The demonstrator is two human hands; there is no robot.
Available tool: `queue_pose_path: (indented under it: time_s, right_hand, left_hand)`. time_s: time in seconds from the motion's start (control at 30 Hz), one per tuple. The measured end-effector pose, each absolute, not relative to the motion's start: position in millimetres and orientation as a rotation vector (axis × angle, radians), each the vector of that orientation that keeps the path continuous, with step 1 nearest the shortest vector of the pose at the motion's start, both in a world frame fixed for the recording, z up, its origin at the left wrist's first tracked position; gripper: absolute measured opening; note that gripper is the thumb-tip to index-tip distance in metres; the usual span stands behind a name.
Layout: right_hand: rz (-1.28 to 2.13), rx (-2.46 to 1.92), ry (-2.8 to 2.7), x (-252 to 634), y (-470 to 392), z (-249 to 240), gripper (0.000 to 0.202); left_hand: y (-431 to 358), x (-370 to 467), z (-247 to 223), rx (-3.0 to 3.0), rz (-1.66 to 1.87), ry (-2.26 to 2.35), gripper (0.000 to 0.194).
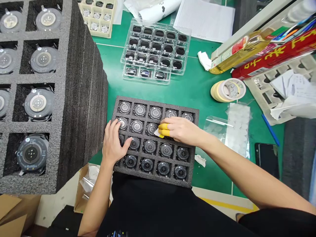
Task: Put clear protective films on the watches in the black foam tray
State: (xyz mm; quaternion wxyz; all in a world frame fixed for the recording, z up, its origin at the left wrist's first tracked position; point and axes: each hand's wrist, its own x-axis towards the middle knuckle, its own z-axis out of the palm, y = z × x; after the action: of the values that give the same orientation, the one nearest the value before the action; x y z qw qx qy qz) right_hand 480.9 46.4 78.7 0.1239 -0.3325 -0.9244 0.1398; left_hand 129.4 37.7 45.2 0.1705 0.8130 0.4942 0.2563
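Observation:
A dark grey foam tray (158,179) lies on the green table in front of me, its pockets filled with round black watch bodies (149,146), sensor backs up. My left hand (114,141) rests over the tray's left side, fingers spread and thumb stretched out across the foam. Above the second row, my right hand (179,130) wears yellow finger cots (164,129) and pinches a small white wipe (158,133). That wipe is at the edge of a watch body (151,129). The right hand covers part of the pockets beneath it.
A tall stack of foam trays (86,85) stands close on the left. Behind are clear plastic trays (156,46) of dark round lenses. To the right are tape rolls (232,89), a bottle of yellow liquid (242,47), a blue pen (271,130) and a phone (266,159).

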Motion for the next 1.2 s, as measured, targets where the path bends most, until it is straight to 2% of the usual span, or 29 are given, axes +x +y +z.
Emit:
queue_pose_path:
  time_s: [0.13, 0.27, 0.4, 0.57, 0.77, 0.93, 1.1, 1.2]
  right_hand:
    - [0.42, -0.944, -2.607, 480, 44, 75, 0.037]
    - [0.387, -1.14, -2.437, 468, 42, 66, 0.024]
    - [0.223, -1.343, -2.283, 457, 37, 54, 0.024]
    - [0.319, -1.318, -2.173, 452, 22, 47, 0.018]
    - [0.322, -1.468, -2.166, 453, 24, 47, 0.028]
    - [0.298, -1.521, -1.997, 458, 51, 47, 0.028]
    - [0.093, -1.463, -2.261, 460, 62, 42, 0.027]
    - [0.09, -1.348, -2.381, 466, 57, 46, 0.03]
  left_hand:
    - [38, 129, 45, 2.294, 0.713, 1.415, 0.073]
    - [38, 129, 45, 2.297, 0.706, 1.414, 0.074]
    - [38, 129, 45, 2.299, 0.699, 1.416, 0.075]
    - [38, 128, 45, 2.322, 0.711, 1.407, 0.074]
    - [39, 128, 44, 2.334, 0.711, 1.413, 0.073]
    - [39, 129, 44, 2.324, 0.708, 1.425, 0.073]
    - [38, 129, 44, 2.304, 0.721, 1.425, 0.074]
    - [37, 129, 44, 2.298, 0.722, 1.417, 0.073]
